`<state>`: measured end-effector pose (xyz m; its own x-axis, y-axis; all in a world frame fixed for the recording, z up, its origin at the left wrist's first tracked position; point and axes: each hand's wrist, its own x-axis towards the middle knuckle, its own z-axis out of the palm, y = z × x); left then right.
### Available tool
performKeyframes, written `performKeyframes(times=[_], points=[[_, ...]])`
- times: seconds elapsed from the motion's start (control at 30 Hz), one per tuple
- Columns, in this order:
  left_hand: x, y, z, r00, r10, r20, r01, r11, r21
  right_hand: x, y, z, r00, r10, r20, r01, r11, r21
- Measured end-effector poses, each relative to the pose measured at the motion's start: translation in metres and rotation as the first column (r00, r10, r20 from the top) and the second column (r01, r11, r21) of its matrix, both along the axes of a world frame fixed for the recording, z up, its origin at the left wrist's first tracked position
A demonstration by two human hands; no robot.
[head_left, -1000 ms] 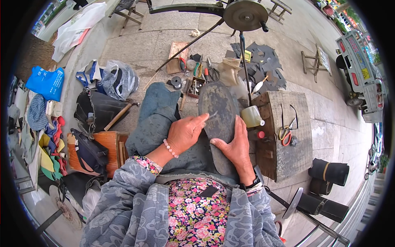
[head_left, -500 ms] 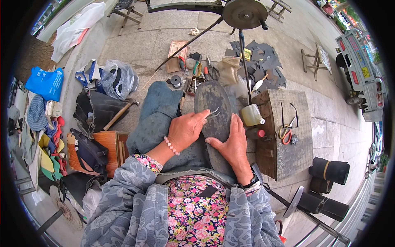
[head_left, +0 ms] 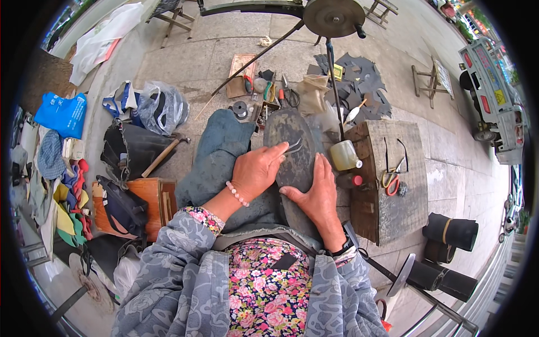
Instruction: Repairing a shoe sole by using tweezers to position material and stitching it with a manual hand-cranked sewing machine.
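Note:
In my left hand are curved metal tweezers, pinched between thumb and fingers. Their bent tips rest over a long, dark, scuffed pad lying along my right thigh and knee. My right hand lies on the near part of that pad, thumb spread away from the straight fingers; no object shows in it. Whether the tips hold anything is too small to tell. Blue-grey cloth covers my left leg.
On the right, a wooden box bears scissors and glasses, beside a yellowish jug. A hand-cranked machine stands ahead, near dark scraps and hand tools. On the left lie a hammer and a wooden case.
My left hand and the tweezers have moved slightly away from me and to the right over the pad. My right hand stays almost where it was.

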<state>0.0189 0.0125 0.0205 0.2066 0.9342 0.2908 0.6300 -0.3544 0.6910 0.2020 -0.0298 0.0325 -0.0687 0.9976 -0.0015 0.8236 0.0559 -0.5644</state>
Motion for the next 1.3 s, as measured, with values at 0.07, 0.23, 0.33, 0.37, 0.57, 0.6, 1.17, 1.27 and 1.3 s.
performKeyframes(times=[0.07, 0.23, 0.33, 0.37, 0.57, 0.6, 1.17, 1.27, 1.3], points=[[0.004, -0.004, 0.004, 0.998, -0.003, -0.065, 0.0, 0.999, -0.038, 0.001, 0.002, -0.001, 1.0, -0.006, -0.005, 0.006, 1.0, 0.015], [0.004, -0.001, 0.006, 0.999, -0.039, -0.038, 0.038, 0.999, -0.026, 0.0, 0.003, -0.001, 1.0, 0.001, -0.001, -0.001, 0.999, 0.034], [0.007, -0.008, 0.01, 0.997, -0.064, -0.044, 0.061, 0.996, -0.072, 0.006, 0.0, -0.001, 1.0, -0.013, 0.019, 0.013, 1.0, 0.01], [0.009, -0.01, 0.01, 0.992, -0.12, -0.047, 0.114, 0.988, -0.106, 0.008, 0.001, -0.003, 1.0, -0.009, 0.024, 0.009, 1.0, 0.018], [-0.003, -0.005, -0.008, 0.982, -0.062, 0.177, 0.069, 0.997, -0.036, -0.001, -0.004, 0.007, 0.995, 0.007, 0.099, -0.018, 0.994, 0.111], [-0.002, -0.005, -0.008, 0.979, -0.077, 0.189, 0.083, 0.996, -0.027, 0.0, -0.006, 0.008, 0.994, 0.0, 0.109, -0.01, 0.996, 0.09], [-0.004, -0.006, -0.011, 0.984, -0.066, 0.168, 0.08, 0.993, -0.081, -0.014, -0.003, 0.018, 0.972, 0.003, 0.234, 0.002, 1.0, -0.022], [-0.004, -0.006, -0.008, 0.974, -0.077, 0.214, 0.089, 0.995, -0.047, -0.009, -0.002, 0.018, 0.977, 0.012, 0.212, -0.011, 1.0, -0.008], [-0.004, -0.005, -0.005, 0.979, -0.06, 0.195, 0.083, 0.99, -0.112, -0.009, -0.002, 0.019, 0.979, 0.01, 0.203, -0.007, 1.0, -0.017]])
